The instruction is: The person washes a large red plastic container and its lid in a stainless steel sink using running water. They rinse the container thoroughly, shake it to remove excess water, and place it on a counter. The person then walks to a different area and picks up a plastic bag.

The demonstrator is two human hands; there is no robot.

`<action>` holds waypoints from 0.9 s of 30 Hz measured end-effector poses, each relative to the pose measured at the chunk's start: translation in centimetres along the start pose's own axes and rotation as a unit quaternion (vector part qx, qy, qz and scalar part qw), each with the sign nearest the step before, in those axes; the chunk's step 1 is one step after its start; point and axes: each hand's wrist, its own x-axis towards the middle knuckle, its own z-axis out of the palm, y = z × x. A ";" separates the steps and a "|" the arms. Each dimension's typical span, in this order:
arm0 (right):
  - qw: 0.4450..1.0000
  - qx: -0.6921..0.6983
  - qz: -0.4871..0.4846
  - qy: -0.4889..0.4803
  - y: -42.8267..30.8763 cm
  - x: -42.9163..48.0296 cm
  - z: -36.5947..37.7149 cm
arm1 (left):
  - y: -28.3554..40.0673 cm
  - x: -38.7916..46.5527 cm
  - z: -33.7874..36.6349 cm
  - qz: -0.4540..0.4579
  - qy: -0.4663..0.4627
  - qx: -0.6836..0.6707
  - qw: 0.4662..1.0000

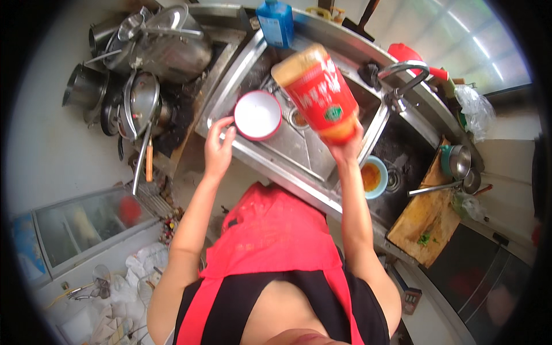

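My left hand (219,151) grips the left side of a white round cup (258,115) with a red rim, over the near left part of a stainless steel sink (293,148). Inside, the cup looks plain white. My right hand (348,144) holds a large plastic jar (321,95) with a red label by its near end. The jar leans up and to the left above the sink, slightly blurred, with tan contents showing at its far end. Writing covers the label. Which end has the opening, I cannot tell.
A light blue bowl (374,177) with orange-brown liquid stands in the right basin. Past it lie a wooden cutting board (424,224) and a metal ladle (435,188). A curved faucet (403,86) rises behind, a blue bottle (276,23) at the back. Stacked pots (172,56) fill the left.
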 end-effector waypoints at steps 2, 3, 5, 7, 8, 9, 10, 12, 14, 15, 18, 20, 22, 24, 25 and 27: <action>0.999 0.021 0.014 0.026 2.9 1.7 0.9 | 1.9 -0.2 1.0 0.037 -0.102 0.013 0.994; 0.999 0.009 0.033 0.041 3.0 1.0 1.2 | 3.4 -0.2 0.5 0.087 -0.136 0.072 0.984; 0.996 -0.078 -0.047 0.021 0.5 -1.3 1.3 | 2.1 -0.8 -1.9 0.045 -0.098 0.056 0.993; 0.991 -0.113 -0.066 0.001 -3.0 -4.7 0.5 | -1.3 -1.9 -5.3 -0.017 -0.025 0.023 0.999; 0.992 -0.110 -0.066 -0.006 -4.1 -6.1 -0.2 | -2.1 -2.8 -6.4 -0.051 -0.004 0.054 0.997; 0.992 -0.100 -0.072 -0.013 -4.3 -5.4 -0.4 | -3.1 -3.0 -6.1 -0.043 -0.005 0.071 0.997; 0.993 -0.090 -0.078 -0.021 -4.3 -4.0 -0.5 | -4.2 -2.9 -6.0 -0.035 -0.007 0.089 0.995; 0.991 -0.112 -0.052 0.052 -0.9 0.5 -2.8 | -0.9 -1.6 -2.2 0.009 -0.076 0.060 0.995; 0.986 -0.119 -0.009 0.120 2.2 2.7 -1.0 | 2.3 -0.7 0.1 0.077 -0.151 0.050 0.984; 0.985 -0.137 -0.027 0.097 1.8 2.5 -0.9 | 2.9 -0.7 -0.6 0.074 -0.161 0.055 0.983; 0.974 -0.206 -0.096 0.018 -2.9 -0.7 -3.1 | 0.0 -2.4 -4.8 0.028 -0.097 0.082 0.992; 0.974 -0.195 -0.105 -0.049 -5.7 -2.7 -2.3 | -4.3 -4.3 -7.5 -0.015 -0.051 0.143 0.988; 0.939 -0.271 -0.153 0.147 -4.8 -0.1 -4.2 | -2.9 -3.6 -5.0 -0.039 -0.085 0.096 0.991; 0.929 -0.265 -0.181 0.183 -0.7 4.4 -5.5 | -1.1 -2.0 -1.9 0.015 -0.174 0.075 0.982; 0.945 -0.241 -0.114 0.190 0.4 4.4 -2.9 | 0.4 -1.8 -1.3 0.037 -0.192 0.078 0.978; 0.957 -0.216 -0.073 0.178 -1.1 3.4 -2.6 | 2.1 -1.4 -1.9 0.057 -0.202 0.087 0.974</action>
